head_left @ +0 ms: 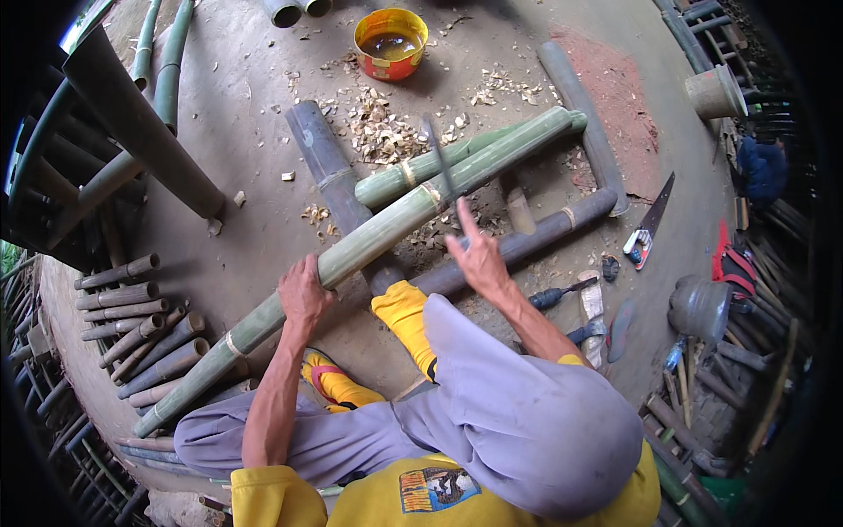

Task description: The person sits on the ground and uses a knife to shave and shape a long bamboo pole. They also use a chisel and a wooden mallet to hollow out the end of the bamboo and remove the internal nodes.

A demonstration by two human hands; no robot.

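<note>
A long green bamboo pole (378, 241) lies slantwise before me, from the lower left to the upper right. My left hand (305, 292) is closed over its lower half. My right hand (479, 256) is on the near side of the pole, closed on a knife, with one finger stretched along toward the blade. The dark, narrow knife blade (437, 154) reaches across the pole beside a pale joint ring. Its handle is mostly hidden by my hand. A shorter green bamboo piece (386, 186) lies just behind the pole. Darker bamboo pieces (320, 149) lie crosswise underneath.
Wood chips (382, 132) litter the ground near a yellow and red bowl (390, 68) of liquid. To the right are a handsaw (648, 224), a dark-handled tool (549, 297) and a plastic jug (699, 307). Cut bamboo lengths (123, 297) are stacked at left, near a bamboo frame (140, 132).
</note>
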